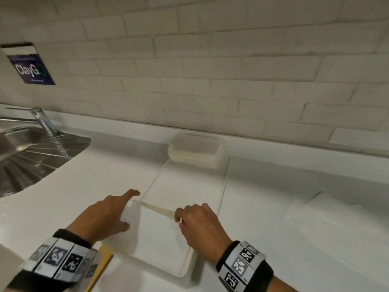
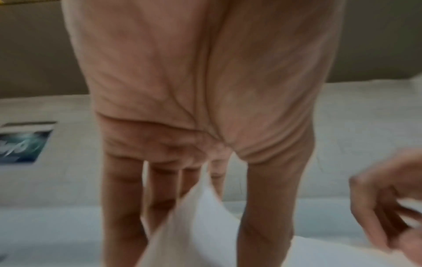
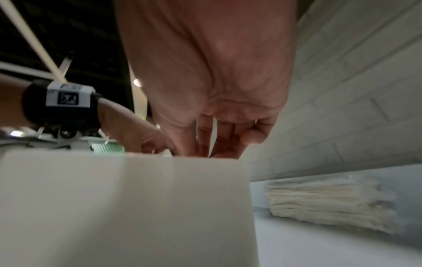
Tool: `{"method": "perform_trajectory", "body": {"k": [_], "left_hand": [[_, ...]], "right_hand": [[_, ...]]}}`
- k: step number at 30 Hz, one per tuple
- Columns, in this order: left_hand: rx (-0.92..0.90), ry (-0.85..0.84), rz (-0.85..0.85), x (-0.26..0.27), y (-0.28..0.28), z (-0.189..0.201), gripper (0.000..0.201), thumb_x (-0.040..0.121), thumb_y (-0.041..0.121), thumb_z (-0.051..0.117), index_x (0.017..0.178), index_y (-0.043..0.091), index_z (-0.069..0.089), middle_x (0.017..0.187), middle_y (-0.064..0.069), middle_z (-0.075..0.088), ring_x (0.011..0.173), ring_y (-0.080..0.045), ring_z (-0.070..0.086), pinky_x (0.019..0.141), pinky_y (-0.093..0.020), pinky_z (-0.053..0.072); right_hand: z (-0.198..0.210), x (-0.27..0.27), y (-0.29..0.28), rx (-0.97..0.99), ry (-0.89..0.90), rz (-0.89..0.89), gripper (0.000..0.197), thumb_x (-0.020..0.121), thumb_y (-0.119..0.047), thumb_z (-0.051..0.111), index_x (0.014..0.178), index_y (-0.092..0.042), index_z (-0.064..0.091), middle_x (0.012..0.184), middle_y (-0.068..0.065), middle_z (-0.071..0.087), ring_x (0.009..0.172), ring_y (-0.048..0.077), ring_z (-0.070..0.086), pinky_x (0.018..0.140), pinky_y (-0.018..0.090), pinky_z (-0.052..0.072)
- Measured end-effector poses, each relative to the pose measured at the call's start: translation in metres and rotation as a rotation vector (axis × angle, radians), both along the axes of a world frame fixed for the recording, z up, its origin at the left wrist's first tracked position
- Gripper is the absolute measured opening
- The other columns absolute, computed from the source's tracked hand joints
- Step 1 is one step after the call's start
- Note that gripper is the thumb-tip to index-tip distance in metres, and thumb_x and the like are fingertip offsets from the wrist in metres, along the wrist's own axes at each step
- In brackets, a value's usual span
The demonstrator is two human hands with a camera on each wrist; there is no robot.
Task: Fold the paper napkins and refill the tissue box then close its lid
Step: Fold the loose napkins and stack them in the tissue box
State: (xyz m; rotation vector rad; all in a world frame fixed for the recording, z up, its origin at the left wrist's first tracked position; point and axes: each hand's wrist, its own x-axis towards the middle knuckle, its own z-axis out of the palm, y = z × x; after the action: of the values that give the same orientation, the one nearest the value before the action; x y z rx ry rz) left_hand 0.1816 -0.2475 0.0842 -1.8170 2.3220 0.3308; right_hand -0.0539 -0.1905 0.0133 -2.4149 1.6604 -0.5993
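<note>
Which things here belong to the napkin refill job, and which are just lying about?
Job:
tissue box, open
napkin going in, held by left hand and right hand
napkin stack
loose napkins

Lying about:
sink
tap
wall sign
</note>
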Motion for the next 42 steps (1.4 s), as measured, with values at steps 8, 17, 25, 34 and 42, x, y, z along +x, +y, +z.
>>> {"method": "perform_trajectory", "body": {"k": [8, 17, 25, 34, 42], "left_hand": [[-0.042, 0.022, -0.403, -0.013, 0.032, -0.031, 0.043, 0.101, 0.040, 0.052, 0.140, 0.053, 0.039, 0.138, 0.023, 0.046, 0.107, -0.004, 0.062, 0.077, -0.023, 0.052], [0.084, 0.079, -0.367, -0.015, 0.020, -0.041, 0.042, 0.106, 0.037, 0.038, 0.107, 0.079, 0.039, 0.125, 0.041, 0.047, 0.120, 0.010, 0.050, 0.104, -0.017, 0.040], [-0.011, 0.303, -0.309, -0.098, 0.029, 0.020, 0.061, 0.096, 0.026, 0.061, 0.109, 0.083, 0.043, 0.110, 0.047, 0.055, 0.082, 0.014, 0.065, 0.073, -0.028, 0.057], [0.084, 0.368, -0.568, -0.244, 0.088, 0.037, 0.034, 0.088, 0.072, 0.041, 0.122, 0.074, 0.041, 0.121, 0.044, 0.050, 0.105, 0.017, 0.058, 0.090, -0.021, 0.052], [-0.122, 0.430, -0.674, -0.256, 0.113, 0.012, 0.075, 0.077, 0.080, 0.053, 0.142, 0.064, 0.021, 0.148, 0.045, 0.015, 0.141, 0.014, 0.017, 0.108, -0.006, 0.026]], "right_hand": [[0.003, 0.004, 0.004, 0.007, 0.124, 0.008, 0.023, 0.069, -0.019, 0.076, 0.089, -0.027, 0.064, 0.088, -0.007, 0.054, 0.066, 0.014, 0.054, 0.062, 0.026, 0.037], [0.006, -0.183, 0.073, 0.136, -0.028, -0.450, 0.013, 0.091, -0.039, 0.061, 0.103, -0.040, 0.057, 0.103, -0.018, 0.049, 0.090, 0.002, 0.053, 0.080, 0.021, 0.042], [-0.037, -0.316, 0.160, 0.535, 0.217, -0.510, 0.058, 0.090, -0.039, 0.061, 0.142, -0.033, 0.037, 0.139, -0.011, 0.035, 0.122, 0.011, 0.041, 0.097, 0.025, 0.041], [-0.025, -0.327, 0.165, 0.340, 0.269, -0.522, 0.014, 0.086, -0.024, 0.066, 0.098, -0.031, 0.067, 0.095, -0.012, 0.063, 0.084, 0.010, 0.063, 0.062, 0.021, 0.034], [0.074, -0.245, 0.154, 0.098, 0.042, -0.066, 0.021, 0.100, -0.026, 0.036, 0.114, -0.032, 0.050, 0.104, -0.014, 0.049, 0.092, 0.006, 0.044, 0.084, 0.022, 0.033]]}}
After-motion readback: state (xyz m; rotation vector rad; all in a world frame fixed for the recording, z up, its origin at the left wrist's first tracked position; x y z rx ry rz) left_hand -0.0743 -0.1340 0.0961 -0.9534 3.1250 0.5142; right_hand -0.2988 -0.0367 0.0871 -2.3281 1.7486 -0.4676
